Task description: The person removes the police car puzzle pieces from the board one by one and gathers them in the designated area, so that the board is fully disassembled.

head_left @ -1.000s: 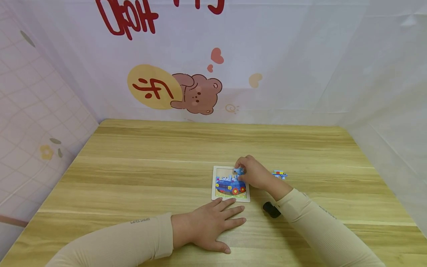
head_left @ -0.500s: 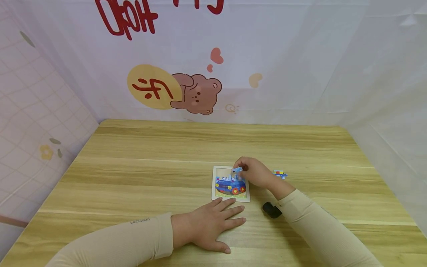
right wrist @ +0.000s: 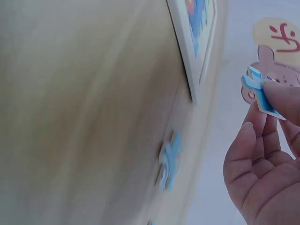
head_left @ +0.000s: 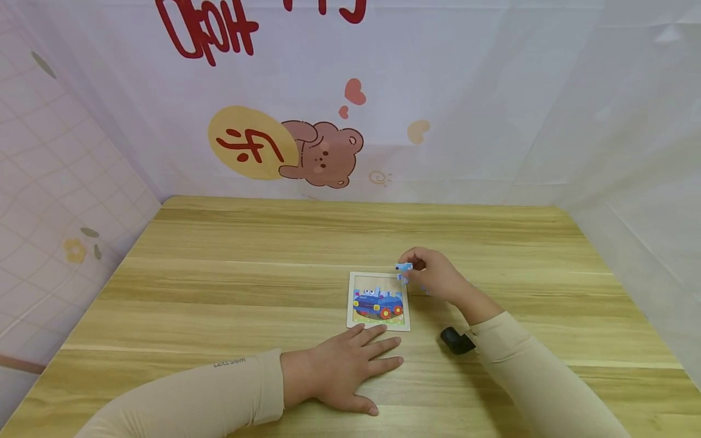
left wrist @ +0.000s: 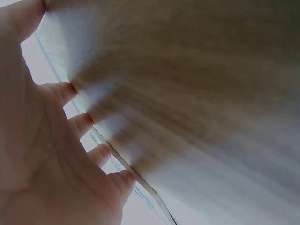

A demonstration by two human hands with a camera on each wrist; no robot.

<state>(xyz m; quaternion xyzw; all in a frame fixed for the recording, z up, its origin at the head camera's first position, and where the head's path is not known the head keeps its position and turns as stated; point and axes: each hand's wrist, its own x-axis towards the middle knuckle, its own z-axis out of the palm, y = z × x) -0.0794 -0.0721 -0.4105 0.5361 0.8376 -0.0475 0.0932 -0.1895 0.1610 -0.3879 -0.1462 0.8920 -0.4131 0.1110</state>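
A white-rimmed jigsaw board (head_left: 350, 307) lies on the table, its lower part filled with a blue vehicle picture and a bare strip along the top. My left hand (head_left: 350, 368) rests palm down with fingers spread, fingertips at the board's near rim. Between thumb and fingers, my right hand (head_left: 438, 277) pinches a light blue puzzle piece (head_left: 404, 267) just above the board's top right corner. In the right wrist view the same puzzle piece (right wrist: 258, 91) is tilted, partly covered by the thumb. Another blue puzzle piece (right wrist: 169, 161) lies on the table under that hand.
At the bottom edge of the right wrist view, a further bit of blue (right wrist: 151, 223) just shows. A black device (head_left: 457, 341) sits at the right wrist. The wooden table (head_left: 246, 243) ends at a printed white cloth (head_left: 471, 121) behind.
My right hand has lifted the puzzle piece off the board's upper right area and moved right and slightly back, now covering the loose piece. The left hand stays put.
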